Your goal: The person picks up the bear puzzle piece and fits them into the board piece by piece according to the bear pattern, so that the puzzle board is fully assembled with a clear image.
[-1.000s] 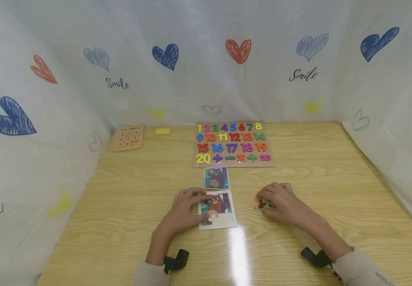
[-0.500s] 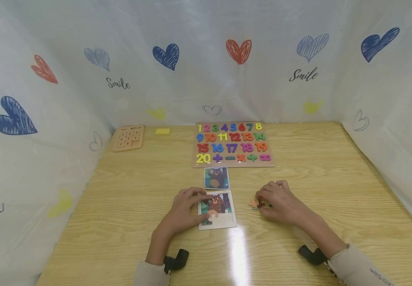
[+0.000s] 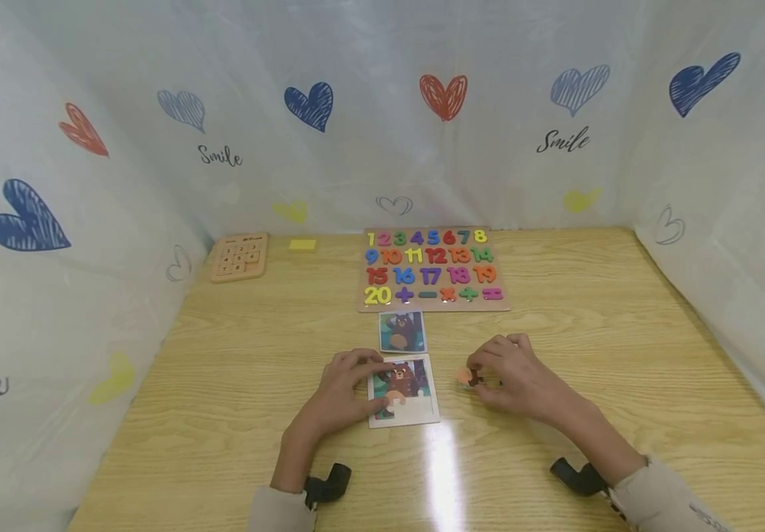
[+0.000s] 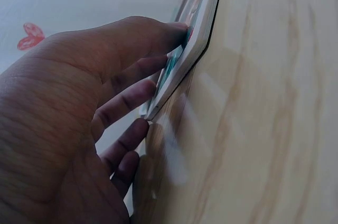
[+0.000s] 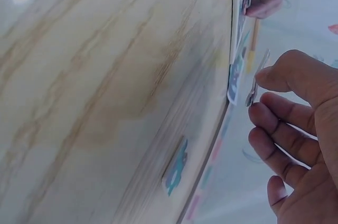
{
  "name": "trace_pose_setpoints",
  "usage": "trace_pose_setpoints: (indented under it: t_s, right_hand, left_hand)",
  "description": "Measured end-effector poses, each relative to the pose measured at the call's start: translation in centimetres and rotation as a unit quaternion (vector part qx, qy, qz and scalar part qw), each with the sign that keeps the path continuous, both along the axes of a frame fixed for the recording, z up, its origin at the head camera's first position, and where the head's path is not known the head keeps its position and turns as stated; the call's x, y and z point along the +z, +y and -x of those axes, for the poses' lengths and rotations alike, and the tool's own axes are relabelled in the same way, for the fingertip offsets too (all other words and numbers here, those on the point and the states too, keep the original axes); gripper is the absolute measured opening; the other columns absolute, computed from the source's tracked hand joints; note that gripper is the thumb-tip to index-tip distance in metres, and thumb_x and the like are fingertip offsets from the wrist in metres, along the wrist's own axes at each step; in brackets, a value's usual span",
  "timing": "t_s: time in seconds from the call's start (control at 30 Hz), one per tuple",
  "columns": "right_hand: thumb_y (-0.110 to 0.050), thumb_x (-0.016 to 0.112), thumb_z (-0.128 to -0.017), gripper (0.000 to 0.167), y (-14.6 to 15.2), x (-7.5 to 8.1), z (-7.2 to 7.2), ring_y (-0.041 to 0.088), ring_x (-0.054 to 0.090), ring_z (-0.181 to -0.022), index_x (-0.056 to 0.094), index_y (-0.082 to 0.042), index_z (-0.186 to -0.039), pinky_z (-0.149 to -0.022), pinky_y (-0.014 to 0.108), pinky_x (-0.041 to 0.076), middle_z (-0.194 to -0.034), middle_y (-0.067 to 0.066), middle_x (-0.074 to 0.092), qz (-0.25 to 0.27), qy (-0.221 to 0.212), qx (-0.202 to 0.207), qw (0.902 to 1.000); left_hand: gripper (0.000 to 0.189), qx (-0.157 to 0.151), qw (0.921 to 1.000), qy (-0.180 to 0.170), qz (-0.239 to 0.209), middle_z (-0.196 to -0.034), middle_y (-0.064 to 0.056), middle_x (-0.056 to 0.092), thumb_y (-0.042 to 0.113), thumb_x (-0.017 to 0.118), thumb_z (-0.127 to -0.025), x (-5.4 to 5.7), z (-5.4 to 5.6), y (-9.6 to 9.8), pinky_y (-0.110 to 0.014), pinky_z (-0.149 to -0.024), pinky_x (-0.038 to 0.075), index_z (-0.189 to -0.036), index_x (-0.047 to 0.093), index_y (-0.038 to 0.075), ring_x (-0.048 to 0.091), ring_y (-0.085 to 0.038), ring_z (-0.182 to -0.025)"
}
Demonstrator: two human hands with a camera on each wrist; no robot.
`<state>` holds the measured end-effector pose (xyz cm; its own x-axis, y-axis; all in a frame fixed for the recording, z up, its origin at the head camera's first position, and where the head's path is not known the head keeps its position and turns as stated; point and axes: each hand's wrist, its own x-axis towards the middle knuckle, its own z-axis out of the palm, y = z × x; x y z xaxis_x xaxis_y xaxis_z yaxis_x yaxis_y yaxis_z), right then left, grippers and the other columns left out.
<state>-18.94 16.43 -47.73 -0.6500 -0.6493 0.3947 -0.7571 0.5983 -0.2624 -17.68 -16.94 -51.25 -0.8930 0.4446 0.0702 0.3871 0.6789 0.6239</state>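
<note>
Pinching a small orange-and-brown puzzle piece (image 3: 465, 377) between thumb and forefinger, the right hand (image 3: 517, 377) is to the right of a part-filled bear puzzle tray (image 3: 419, 410); a second piece (image 5: 175, 167) lies on the tabletop (image 3: 595, 325) near that hand; the left hand (image 3: 345, 390), thumb and fingers apart, rests on the tray's left side; a bear picture card (image 3: 403, 332) lies just beyond; behind it, a board (image 3: 436, 309) shows coloured numerals 1 to 20 and arithmetic signs; a wooden tile puzzle (image 3: 239, 258) reads 1 to 8; the curtain (image 3: 369, 155) reads "Smile".
</note>
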Motion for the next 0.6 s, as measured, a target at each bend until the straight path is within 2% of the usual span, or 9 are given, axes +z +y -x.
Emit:
trace_pose_setpoints:
  t_s: [0.33, 0.6]
  right_hand:
    - [-0.011, 0.08, -0.072, 0.022, -1.3, 0.1, -0.1, 0.014, 0.058, -0.091, 0.071, -0.014, -0.092, -0.085, 0.044, 0.034, -0.092, -0.007, 0.067, 0.005, 0.004, 0.022, 0.9997]
    - [-0.012, 0.078, -0.075, 0.021, -2.7, 0.4, -0.6, 0.015, 0.058, -0.095, 0.072, -0.014, -0.094, -0.087, 0.045, 0.034, -0.095, -0.006, 0.068, -0.013, -0.021, 0.027, 0.9993]
  left_hand:
    - [0.048, 0.0, 0.9999, 0.0, -0.011, -0.137, 0.006, 0.051, 0.039, 0.078, -0.085, 0.2, -0.2, -0.1, -0.054, -0.103, 0.031, -0.131, 0.067, 0.03, 0.039, -0.024, -0.129]
    - [0.049, 0.0, 1.0, 0.001, -0.003, -0.137, 0.007, 0.05, 0.042, 0.077, -0.086, -0.1, 0.0, -0.1, -0.053, -0.104, 0.031, -0.132, 0.066, 0.032, 0.038, -0.023, -0.13]
